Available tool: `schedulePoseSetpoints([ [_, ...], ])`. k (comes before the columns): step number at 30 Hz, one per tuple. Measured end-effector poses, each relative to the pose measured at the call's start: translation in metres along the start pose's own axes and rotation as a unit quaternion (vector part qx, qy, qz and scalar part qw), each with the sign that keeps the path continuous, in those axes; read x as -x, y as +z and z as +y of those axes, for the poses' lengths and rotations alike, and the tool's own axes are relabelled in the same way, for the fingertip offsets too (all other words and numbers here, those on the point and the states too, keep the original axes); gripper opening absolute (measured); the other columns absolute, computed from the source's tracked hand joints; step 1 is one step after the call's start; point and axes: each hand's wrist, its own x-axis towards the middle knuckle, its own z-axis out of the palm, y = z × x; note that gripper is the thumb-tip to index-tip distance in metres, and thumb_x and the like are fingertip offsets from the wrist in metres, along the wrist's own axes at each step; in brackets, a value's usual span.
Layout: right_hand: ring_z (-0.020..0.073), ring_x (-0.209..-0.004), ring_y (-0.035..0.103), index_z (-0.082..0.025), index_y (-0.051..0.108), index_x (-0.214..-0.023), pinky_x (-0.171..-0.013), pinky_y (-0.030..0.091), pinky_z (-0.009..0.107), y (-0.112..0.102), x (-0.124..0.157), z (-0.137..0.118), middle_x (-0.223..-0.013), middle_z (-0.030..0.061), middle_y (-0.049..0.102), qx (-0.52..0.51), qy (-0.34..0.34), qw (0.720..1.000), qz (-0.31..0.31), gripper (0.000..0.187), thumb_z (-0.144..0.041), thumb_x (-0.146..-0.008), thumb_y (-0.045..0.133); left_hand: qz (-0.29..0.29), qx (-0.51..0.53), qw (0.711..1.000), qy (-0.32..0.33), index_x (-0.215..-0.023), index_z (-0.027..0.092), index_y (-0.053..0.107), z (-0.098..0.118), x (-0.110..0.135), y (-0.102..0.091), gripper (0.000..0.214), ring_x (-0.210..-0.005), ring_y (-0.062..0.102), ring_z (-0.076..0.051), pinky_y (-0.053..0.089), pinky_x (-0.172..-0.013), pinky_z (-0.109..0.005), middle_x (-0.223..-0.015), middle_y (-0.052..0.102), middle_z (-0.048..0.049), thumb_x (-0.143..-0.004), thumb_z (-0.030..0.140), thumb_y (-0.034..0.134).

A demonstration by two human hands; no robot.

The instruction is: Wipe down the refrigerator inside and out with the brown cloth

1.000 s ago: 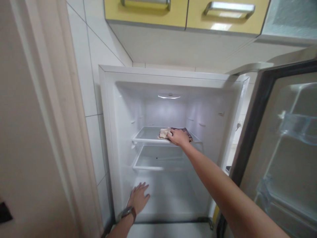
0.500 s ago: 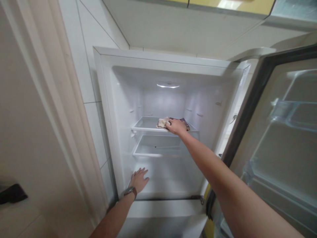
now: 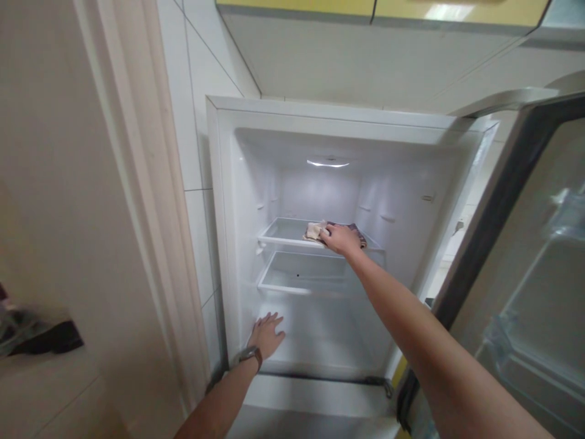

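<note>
My right hand presses a cloth against the front part of the upper shelf inside the fridge. The cloth is cream on its left end and dark patterned on the right, and my palm hides its middle. A watch circles my left wrist. Fingers spread, my left hand is low at the left side of the fridge interior, under the lower shelf. Whether it touches the inner wall I cannot tell.
The fridge door stands wide on the right, with clear door bins. Yellow cabinets hang overhead. A door frame and white tiles border the left side. A lamp glows at the fridge ceiling.
The whole view has shifted, so the fridge sits farther right. My right hand stays on the cloth on the upper shelf, and my left hand keeps its place low at the left.
</note>
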Motion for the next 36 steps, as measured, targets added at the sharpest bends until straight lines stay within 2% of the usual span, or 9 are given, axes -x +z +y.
schedulePoseSetpoints([
  [4, 0.0365, -0.118, 0.063, -0.031, 0.069, -0.131, -0.099, 0.046, 0.053, 0.0008, -0.0002, 0.0004, -0.131, 0.012, 0.069, -0.002, 0.0, 1.0, 0.01, 0.057, -0.058, -0.098, 0.031, 0.002, 0.011, 1.0, 0.004, -0.153, 0.029, 0.053, -0.0014, -0.0007, 0.0008, 0.066, -0.158, 0.026, -0.026, 0.016, -0.129, -0.049, -0.167, 0.039, -0.0006, -0.089, 0.043, 0.049],
  [16, 0.0349, -0.121, 0.061, -0.028, 0.068, -0.134, -0.104, 0.042, 0.05, -0.0001, -0.0003, 0.0004, -0.132, 0.0143, 0.068, 0.005, 0.0, 1.0, -0.006, 0.067, -0.064, -0.1, 0.023, 0.009, 0.027, 1.0, 0.005, -0.152, 0.028, 0.055, -0.0002, 0.0008, -0.0001, 0.062, -0.157, 0.028, -0.026, 0.017, -0.129, -0.05, -0.165, 0.041, -0.0014, -0.091, 0.04, 0.051],
  [31, 0.0363, -0.115, 0.064, -0.028, 0.071, -0.125, -0.098, 0.047, 0.054, -0.0004, -0.0011, 0.0005, -0.124, 0.0139, 0.071, -0.005, -0.006, 1.0, 0.014, 0.061, -0.063, -0.098, 0.03, 0.012, 0.003, 1.0, 0.008, -0.152, 0.031, 0.054, -0.0018, -0.0002, 0.0014, 0.063, -0.156, 0.03, -0.026, 0.02, -0.129, -0.052, -0.165, 0.042, 0.0007, -0.09, 0.042, 0.051],
  [36, 0.0348, -0.116, 0.064, -0.028, 0.071, -0.126, -0.1, 0.047, 0.052, -0.0019, 0.0003, -0.0015, -0.127, 0.0135, 0.07, 0.002, 0.002, 1.0, 0.012, 0.059, -0.06, -0.099, 0.03, 0.014, 0.0, 1.0, 0.005, -0.152, 0.031, 0.054, -0.0018, 0.0003, 0.0018, 0.063, -0.156, 0.03, -0.025, 0.02, -0.13, -0.05, -0.165, 0.042, 0.0012, -0.09, 0.041, 0.052],
])
